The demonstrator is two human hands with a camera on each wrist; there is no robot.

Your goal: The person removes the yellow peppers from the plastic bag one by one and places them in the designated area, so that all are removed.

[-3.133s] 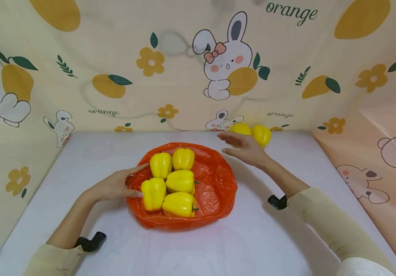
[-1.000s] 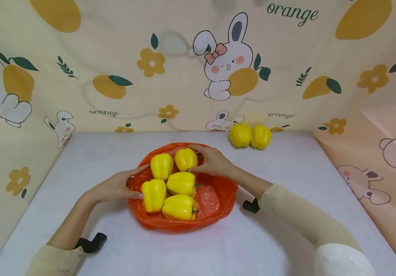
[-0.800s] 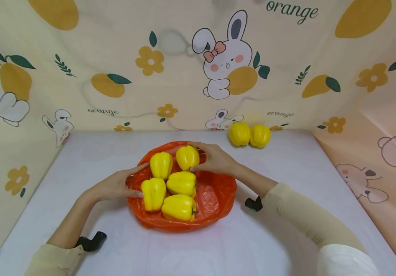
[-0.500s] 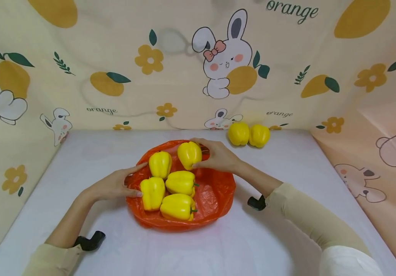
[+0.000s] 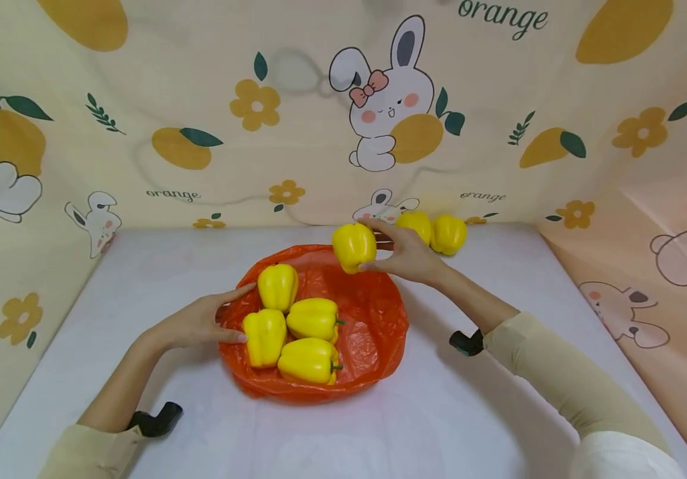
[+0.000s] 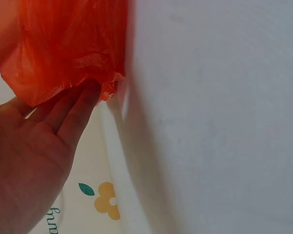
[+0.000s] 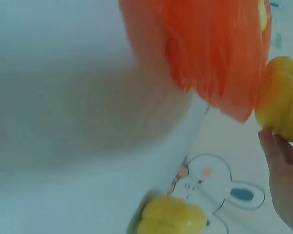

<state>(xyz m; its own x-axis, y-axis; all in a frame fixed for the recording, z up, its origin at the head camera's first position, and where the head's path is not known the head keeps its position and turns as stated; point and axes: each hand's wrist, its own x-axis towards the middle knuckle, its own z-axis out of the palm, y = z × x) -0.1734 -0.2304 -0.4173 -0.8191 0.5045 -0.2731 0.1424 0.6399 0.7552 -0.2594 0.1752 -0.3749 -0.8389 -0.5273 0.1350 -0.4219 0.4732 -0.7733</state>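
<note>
My right hand [image 5: 412,258] grips a yellow bell pepper [image 5: 353,247] by its right side, raised over the far right rim of a red plastic bag [image 5: 373,339]. In the right wrist view the held pepper [image 7: 283,100] shows beside the bag's outer wall. The bag lies open on the table with several yellow bell peppers [image 5: 313,319] inside, toward its left. My left hand [image 5: 193,322] holds the bag's left rim, thumb and a finger over the edge. In the left wrist view its other fingers lie against the outside of the bag [image 6: 63,53].
Two more yellow bell peppers [image 5: 449,234] stand side by side at the back right of the white table [image 5: 469,412], partly behind my right hand. A printed cloth [image 5: 199,86] with rabbits and fruit rises behind and along both sides.
My right hand reached from the back right into the bag, took hold of the far pepper there and lifted it up and right, over the rim. My left hand has stayed on the bag.
</note>
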